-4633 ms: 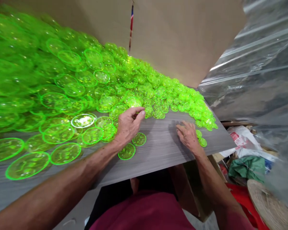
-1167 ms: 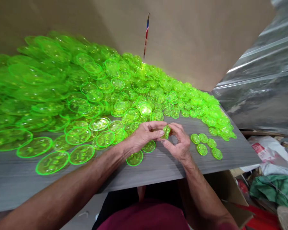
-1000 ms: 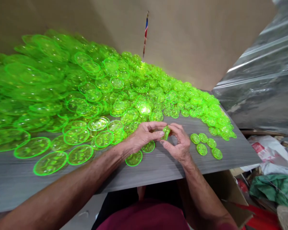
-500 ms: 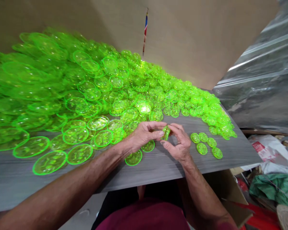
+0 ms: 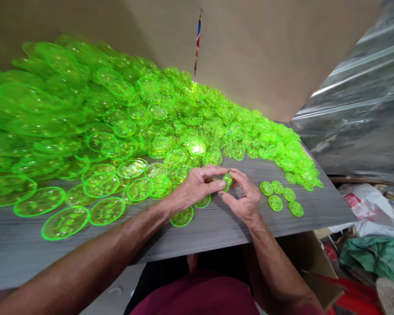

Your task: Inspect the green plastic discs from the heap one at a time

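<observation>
Between my hands, over the grey table (image 5: 223, 227), is a small clear neon-green plastic disc (image 5: 227, 180), tilted on edge. The fingers and thumb of my left hand (image 5: 200, 186) close on its left side. My right hand (image 5: 244, 194) grips its right side, with the index finger at the top edge and the thumb lower down. Part of the disc is hidden by the fingers. Two loose green discs (image 5: 181, 216) lie under and beside my left wrist. Right of my right hand, a small group of similar discs (image 5: 276, 203) rests flat on the table.
A large heap of green discs (image 5: 144, 113) spreads across the table's back and left. Behind it stands a brown board (image 5: 265, 52) with a thin coloured strip (image 5: 197, 43). Plastic sheeting (image 5: 364, 109) hangs at right. Below are an open cardboard box (image 5: 321, 280) and a green sack (image 5: 377, 258).
The disc between my hands has turned slightly and sits more behind my left thumb. Both hands stay in nearly the same place; the view has shifted a little.
</observation>
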Available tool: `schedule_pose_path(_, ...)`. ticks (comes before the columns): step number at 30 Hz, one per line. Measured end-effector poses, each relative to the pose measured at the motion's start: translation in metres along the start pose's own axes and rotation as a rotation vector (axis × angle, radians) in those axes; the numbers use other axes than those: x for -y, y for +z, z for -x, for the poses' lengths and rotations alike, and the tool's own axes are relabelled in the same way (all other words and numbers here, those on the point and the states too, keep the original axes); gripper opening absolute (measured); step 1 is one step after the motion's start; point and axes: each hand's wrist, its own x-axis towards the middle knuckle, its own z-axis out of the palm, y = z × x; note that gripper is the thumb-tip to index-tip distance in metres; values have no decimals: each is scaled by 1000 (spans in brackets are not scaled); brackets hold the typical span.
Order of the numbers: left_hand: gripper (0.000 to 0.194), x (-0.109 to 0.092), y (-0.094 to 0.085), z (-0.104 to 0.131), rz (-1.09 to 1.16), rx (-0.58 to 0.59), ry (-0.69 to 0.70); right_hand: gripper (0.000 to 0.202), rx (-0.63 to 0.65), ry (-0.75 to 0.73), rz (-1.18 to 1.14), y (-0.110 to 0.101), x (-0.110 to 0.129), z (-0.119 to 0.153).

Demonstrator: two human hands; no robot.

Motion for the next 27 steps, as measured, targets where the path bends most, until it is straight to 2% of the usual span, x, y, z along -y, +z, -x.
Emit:
schedule_pose_path(6,33,-2,9,6,-121,-81,76,54,-78,-54,99,2,1,2)
schedule_pose_path(12,37,-3,16,14,-293,-138,179,57,-90,-71,143,5,5,4)
schedule_pose_path(17,29,-2,18,16,-454,-178,245,55,-135,-102,147,9,7,4)
schedule_pose_path(20,23,-6,16,14,-436,-176,226,49,-92,-6,55,8,5,5)
schedule_pose_path(24,24,-10,11,10,-333,-146,155,37,-63,244,-172,6,2,5)
schedule_pose_path(27,24,-14,10,10,-327,-93,169,32,-34,320,-233,5,2,3)
